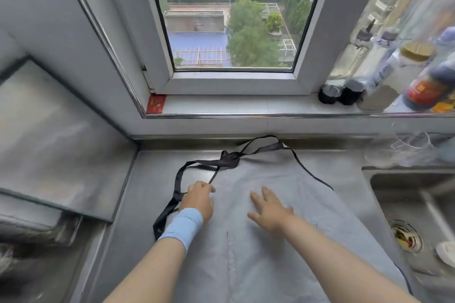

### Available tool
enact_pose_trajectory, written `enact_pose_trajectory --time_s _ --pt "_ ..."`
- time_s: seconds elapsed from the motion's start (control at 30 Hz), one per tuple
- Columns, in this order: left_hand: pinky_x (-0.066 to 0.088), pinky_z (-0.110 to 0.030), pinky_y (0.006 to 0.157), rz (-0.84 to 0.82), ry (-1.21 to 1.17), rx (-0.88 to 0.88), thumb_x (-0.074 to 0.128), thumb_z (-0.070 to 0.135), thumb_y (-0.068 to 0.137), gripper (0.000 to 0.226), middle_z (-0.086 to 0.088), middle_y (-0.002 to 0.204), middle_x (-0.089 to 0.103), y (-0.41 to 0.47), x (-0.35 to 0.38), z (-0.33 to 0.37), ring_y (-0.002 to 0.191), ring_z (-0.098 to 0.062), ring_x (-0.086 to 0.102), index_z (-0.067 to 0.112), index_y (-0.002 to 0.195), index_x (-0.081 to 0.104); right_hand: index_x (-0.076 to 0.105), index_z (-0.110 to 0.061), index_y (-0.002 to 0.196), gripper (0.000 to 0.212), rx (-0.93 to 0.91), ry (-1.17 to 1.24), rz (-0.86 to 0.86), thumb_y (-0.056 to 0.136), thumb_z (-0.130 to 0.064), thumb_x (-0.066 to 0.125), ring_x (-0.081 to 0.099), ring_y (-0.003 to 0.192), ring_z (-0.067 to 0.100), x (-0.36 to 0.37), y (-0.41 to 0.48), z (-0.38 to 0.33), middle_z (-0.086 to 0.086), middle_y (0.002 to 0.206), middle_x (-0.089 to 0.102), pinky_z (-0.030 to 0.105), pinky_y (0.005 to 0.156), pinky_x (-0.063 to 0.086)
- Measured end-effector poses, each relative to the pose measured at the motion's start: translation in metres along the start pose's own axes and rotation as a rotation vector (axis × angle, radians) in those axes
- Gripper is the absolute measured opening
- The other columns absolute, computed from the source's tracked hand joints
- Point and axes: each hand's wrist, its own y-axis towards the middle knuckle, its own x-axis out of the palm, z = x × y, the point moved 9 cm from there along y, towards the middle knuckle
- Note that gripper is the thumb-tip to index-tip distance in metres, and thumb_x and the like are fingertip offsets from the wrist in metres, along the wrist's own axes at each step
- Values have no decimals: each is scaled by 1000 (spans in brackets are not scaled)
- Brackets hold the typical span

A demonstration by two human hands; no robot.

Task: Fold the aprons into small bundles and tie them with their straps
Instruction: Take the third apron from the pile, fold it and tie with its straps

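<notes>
A pale grey apron [275, 241] lies spread flat on the steel counter, its top edge toward the window. Its black straps [221, 162] are tangled at the top left, and one strap loops down past my left wrist. My left hand [199, 200], with a blue band on the wrist, pinches a strap at the apron's upper left corner. My right hand [269, 209] lies flat on the apron's middle with fingers spread, holding nothing.
A steel sink [408, 204] with a drain lies at the right. Bottles and jars [384, 74] crowd the right end of the window sill. A foil-covered board [54, 140] leans at the left. The counter's back wall runs just beyond the straps.
</notes>
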Motion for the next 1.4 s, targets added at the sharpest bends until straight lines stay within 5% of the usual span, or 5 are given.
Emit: enact_pose_trajectory --time_s 0.27,0.43,0.97,1.2,1.4 --pt "4 -50 119 -337 345 -10 45 53 90 86 4 157 -28 -13 69 -21 146 -19 -20 34 151 -13 -4 -37 156 81 -80 -136 53 93 -48 45 -20 150 17 2 13 3 1 162 -26 68 114 4" --pt "33 -38 104 -67 274 36 40 35 95 43 -1 145 39 15 18 15 129 -24 39 26 138 43 26 -27 153 65 -96 -7 115 93 -26 51 3 152 21 -15 14 5 6 166 -2 48 120 16" --pt "44 -33 99 18 -253 68 50 17 92 43 12 132 50 60 -16 70 113 -12 54 29 133 46 58 -16 128 40 -105 -445 254 89 -15 50 49 123 28 -107 85 -31 11 144 45 39 100 35" --pt "29 -31 113 -31 -215 223 64 17 78 80 8 147 41 60 -23 114 137 -14 35 29 149 28 77 -18 84 24 -389 423 389 81 -9 55 64 86 10 -141 51 -35 -8 87 72 25 76 46" --pt "49 -33 85 -118 -39 55 54 33 86 23 1 106 68 53 -18 115 102 -28 60 31 108 62 67 -28 91 17 -396 469 433 82 -17 58 55 65 4 -164 13 -12 -13 67 60 26 63 40"
